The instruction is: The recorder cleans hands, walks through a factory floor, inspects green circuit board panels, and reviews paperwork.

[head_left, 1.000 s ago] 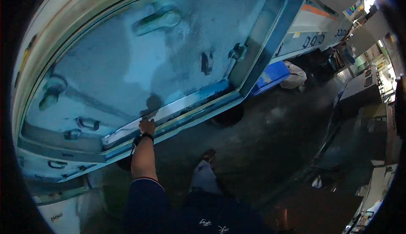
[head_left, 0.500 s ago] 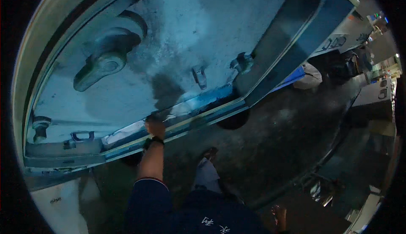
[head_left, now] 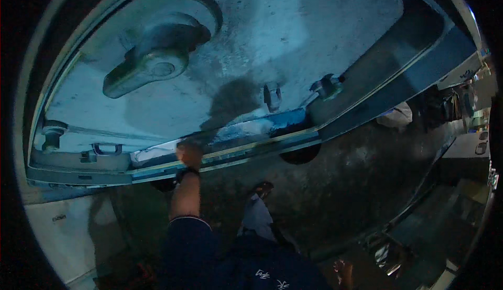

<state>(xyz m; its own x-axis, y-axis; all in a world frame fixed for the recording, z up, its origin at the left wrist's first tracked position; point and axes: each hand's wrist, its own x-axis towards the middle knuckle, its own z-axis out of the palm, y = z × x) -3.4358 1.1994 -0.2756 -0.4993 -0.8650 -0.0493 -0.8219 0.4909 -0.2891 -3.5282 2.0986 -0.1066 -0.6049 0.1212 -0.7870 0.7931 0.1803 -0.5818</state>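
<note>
My left hand (head_left: pixel 189 154), with a dark band on its wrist, reaches over the near edge of a large blue-lit opening (head_left: pixel 230 156). Its fingertips are in shadow and blurred, so I cannot see whether they hold anything. Just beside it, a pale strip (head_left: pixel 155 152) lies along the bottom of the opening. Beyond is a scuffed pale panel (head_left: pixel 173 101) bearing a big lever-shaped fitting (head_left: pixel 149 70). Down at the lower right, away from the opening, hangs my right hand (head_left: pixel 343 271); its fingers look loosely apart, with nothing visible in them.
Small metal brackets (head_left: pixel 272 97) and a corner fitting (head_left: pixel 327 86) stick out from the panel. Dark floor (head_left: pixel 335 185) stretches below the rim, with a pale bag (head_left: pixel 397 116) at the right. A white cabinet-like surface (head_left: pixel 63 232) stands at lower left.
My view has shifted, so the panel and its fittings sit farther right and the near rim slightly higher. My left hand stays at the rim; my right hand still hangs low.
</note>
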